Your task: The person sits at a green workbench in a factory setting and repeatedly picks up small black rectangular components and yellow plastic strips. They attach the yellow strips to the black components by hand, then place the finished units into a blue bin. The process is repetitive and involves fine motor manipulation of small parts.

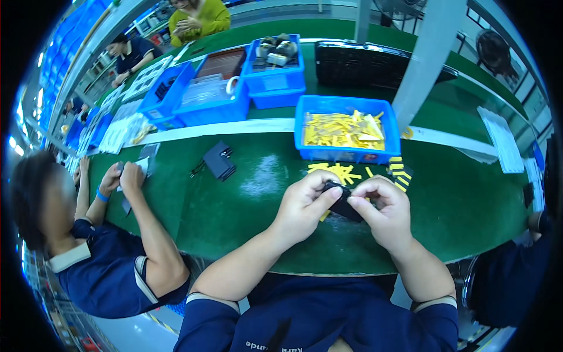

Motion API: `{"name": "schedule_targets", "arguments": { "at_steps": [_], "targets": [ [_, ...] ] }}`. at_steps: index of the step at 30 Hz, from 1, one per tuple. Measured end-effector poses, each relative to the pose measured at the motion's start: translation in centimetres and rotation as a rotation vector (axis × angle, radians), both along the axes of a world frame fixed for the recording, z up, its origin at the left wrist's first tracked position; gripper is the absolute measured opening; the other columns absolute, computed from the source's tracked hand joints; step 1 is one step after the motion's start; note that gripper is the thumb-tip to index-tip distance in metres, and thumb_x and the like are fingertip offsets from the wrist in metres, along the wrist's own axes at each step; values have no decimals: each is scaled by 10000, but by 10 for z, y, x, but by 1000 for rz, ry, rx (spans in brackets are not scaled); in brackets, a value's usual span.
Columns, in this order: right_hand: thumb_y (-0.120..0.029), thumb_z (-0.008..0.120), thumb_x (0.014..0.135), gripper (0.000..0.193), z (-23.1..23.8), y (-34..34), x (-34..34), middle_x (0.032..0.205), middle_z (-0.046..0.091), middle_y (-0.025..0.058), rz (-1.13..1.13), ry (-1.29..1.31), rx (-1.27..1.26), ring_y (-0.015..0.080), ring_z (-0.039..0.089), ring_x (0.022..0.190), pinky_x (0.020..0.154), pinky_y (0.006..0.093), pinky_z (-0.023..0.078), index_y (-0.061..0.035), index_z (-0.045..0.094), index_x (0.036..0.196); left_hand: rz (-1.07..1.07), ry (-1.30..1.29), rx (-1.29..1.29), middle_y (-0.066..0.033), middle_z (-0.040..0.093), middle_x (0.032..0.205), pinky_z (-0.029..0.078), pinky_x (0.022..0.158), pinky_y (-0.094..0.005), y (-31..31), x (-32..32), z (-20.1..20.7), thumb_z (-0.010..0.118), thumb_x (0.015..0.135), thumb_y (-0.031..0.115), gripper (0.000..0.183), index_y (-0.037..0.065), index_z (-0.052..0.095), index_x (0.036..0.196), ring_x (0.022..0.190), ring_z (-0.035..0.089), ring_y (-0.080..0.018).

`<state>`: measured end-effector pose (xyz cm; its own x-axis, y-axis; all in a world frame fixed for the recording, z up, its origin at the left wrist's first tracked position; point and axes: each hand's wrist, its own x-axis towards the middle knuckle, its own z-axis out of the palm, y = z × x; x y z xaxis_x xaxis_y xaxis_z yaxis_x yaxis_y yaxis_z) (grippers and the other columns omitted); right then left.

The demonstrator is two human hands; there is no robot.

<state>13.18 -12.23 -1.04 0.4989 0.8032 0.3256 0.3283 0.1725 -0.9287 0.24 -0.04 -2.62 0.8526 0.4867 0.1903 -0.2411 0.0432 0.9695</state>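
Over the near edge of the green table, my left hand (309, 204) grips a small black rectangular piece (345, 206) between thumb and fingers. At the piece's right end my right hand (384, 210) is closed in a pinch, thumb and forefinger against its edge; any small part between those fingertips is hidden. Loose yellow strips (346, 174) lie on the table just beyond my hands. To the right of them sit several black pieces with yellow strips (400, 174) across them, in a row.
A blue bin (349, 154) full of yellow strips stands beyond my hands. Dark grey blocks (220, 161) lie to the left. Further back are more blue bins (274, 79) and a grey post (431, 64). A co-worker (111, 258) sits at my left, handling a small piece.
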Motion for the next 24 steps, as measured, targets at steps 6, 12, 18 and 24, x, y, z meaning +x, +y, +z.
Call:
{"name": "schedule_targets", "arguments": {
  "at_steps": [6,12,18,24],
  "targets": [
    [-25,713,716,89,1,-1,0,744,623,76,-30,-52,55,165,591,687,622,272,455,-10,638,764,78,5,113,0,532,819,420,637,-219,-10,4,4,554,916,100,106,8,540,968,728,488,-55],
    [-28,719,704,90,2,-3,1,711,624,78,-14,-123,97,176,595,655,595,282,455,-12,639,743,102,66,257,-21,547,829,421,653,-217,-10,1,6,581,889,81,93,9,556,942,741,501,-61],
    [-35,728,689,98,1,-4,2,700,626,85,-3,-208,142,187,601,638,575,285,459,-18,644,738,43,151,217,-13,546,879,409,717,-202,-10,-3,9,569,888,50,88,8,547,962,809,502,-57],
    [-57,750,674,120,0,-5,3,716,635,97,0,-276,183,200,623,650,578,285,473,-28,649,732,-51,173,178,-17,560,888,408,741,-218,-5,-6,9,585,876,58,88,13,553,945,821,502,-63]
  ]
}}
